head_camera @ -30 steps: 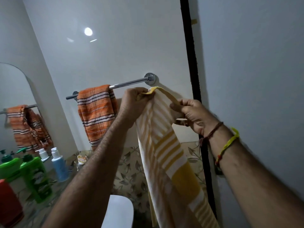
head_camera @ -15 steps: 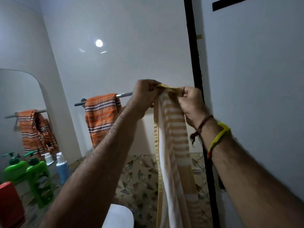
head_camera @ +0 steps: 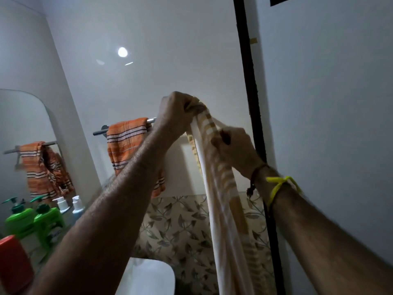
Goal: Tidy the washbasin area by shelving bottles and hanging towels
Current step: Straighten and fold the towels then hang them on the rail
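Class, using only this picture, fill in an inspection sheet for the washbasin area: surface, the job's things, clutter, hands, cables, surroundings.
Surface: shelf by the mirror, mostly hidden by the left arm.
Job's things: yellow-and-white striped towel held up in front of the chrome wall rail; orange striped towel already hangs on it; green pump bottle and pale blue bottle stand on the shelf.
Clutter: red container at lower left.
Hands: left hand grips the yellow towel's top; right hand holds it lower down.
Cables: nothing seen.
Surroundings: arched mirror, leaf-patterned tiles, black door frame.
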